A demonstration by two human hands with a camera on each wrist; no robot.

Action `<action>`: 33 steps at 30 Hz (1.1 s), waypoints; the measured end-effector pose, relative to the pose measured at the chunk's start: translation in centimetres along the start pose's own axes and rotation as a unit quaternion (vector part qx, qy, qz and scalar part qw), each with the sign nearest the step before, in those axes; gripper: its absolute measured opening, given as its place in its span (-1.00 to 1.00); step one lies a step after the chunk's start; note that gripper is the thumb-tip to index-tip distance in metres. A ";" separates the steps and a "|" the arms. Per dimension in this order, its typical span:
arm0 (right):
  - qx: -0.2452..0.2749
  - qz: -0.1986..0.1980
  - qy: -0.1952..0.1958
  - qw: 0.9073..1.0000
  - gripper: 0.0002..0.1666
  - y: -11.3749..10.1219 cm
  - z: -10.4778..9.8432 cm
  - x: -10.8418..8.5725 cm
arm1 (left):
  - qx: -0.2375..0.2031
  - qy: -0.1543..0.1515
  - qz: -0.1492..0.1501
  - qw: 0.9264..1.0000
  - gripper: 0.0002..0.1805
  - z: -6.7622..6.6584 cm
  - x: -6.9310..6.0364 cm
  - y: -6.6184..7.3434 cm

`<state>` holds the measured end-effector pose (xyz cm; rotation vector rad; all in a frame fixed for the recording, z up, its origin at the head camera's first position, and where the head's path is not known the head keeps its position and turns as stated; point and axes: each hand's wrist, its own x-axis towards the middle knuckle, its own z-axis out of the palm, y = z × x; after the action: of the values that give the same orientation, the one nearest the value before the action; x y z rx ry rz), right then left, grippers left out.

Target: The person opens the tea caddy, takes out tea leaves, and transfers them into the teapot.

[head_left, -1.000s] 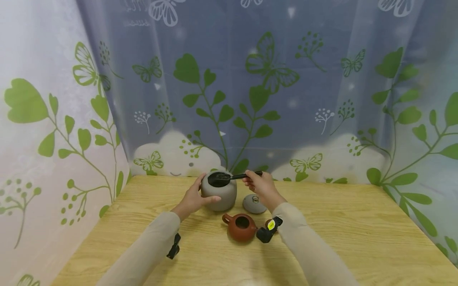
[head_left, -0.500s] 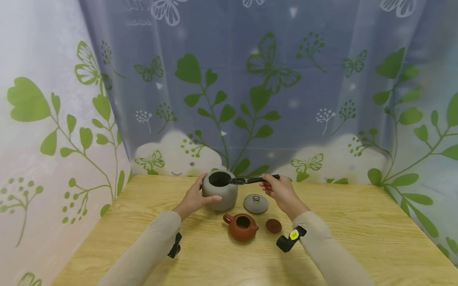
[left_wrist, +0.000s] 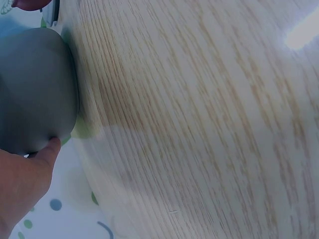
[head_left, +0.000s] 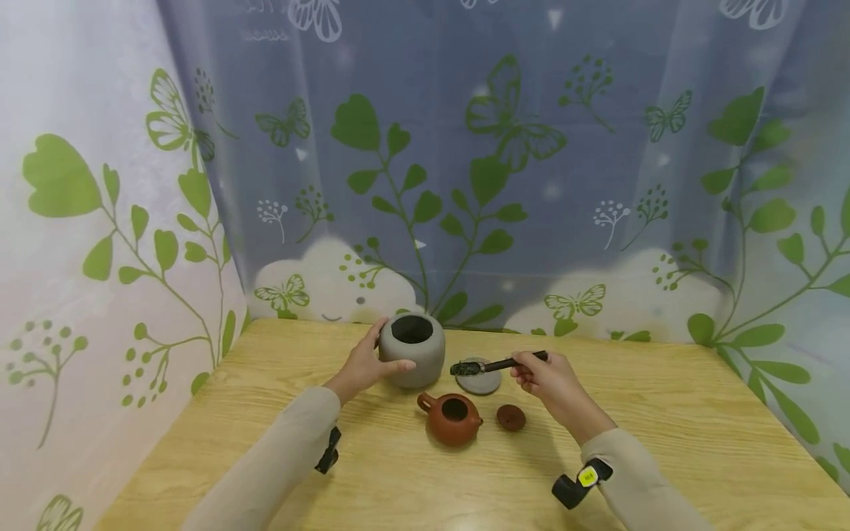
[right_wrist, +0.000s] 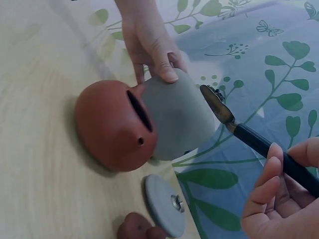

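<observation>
Grey jar [head_left: 428, 359] gripped by left fingers [left_wrist: 48, 152] — right fingers [right_wrist: 265, 188] hold loaded scoop [head_left: 498, 364].

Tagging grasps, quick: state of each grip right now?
Left grip: closed around the side of the jar.
Right grip: closed, holding the scoop.

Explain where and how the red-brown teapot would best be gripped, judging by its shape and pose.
Probably by its handle, coming from the person's left. The teapot stands upright, with the handle sticking out on that side and the spout pointing right. The left hand is nearer the handle, but holds the grey jar.
</observation>
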<state>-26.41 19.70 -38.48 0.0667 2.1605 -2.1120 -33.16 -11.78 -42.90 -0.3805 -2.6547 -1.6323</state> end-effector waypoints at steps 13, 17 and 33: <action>-0.082 -0.022 0.003 0.996 -0.71 1.7 -0.3 -1.7 | -0.002 -0.003 -0.004 1.000 0.19 -0.1 -0.2 0.3; -0.139 -0.042 0.004 0.989 -0.75 1.4 0.2 -1.8 | -0.003 -0.003 -0.006 1.000 0.19 -0.2 -0.3 0.4; -0.323 -0.152 -0.005 0.934 -0.81 -0.7 1.9 -2.5 | -0.006 -0.007 -0.004 1.000 0.19 -0.2 -0.2 0.3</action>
<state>-23.86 17.96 -37.56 -0.3556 2.8848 -1.3859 -32.91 -11.83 -42.58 -0.3839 -2.6615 -1.6558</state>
